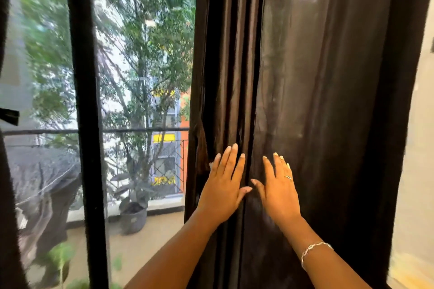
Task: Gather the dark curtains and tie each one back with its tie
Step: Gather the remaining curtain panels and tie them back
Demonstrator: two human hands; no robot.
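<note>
Right of the window frame [82,101], the curtain [317,101] hangs loose and untied, your left hand [223,185] and right hand [279,190] flat on its folds, fingers straight, gripping nothing: sweep both edges inward into one bunch before seeking the tie, which isn't visible.

Legible text, numbers, brands: none.
Lower yellow sign [164,180], on the building front beyond the window glass [145,77]: dark marks, too blurred to read.
Upper yellow panel [164,138], same building front: any lettering too blurred to make out.
</note>
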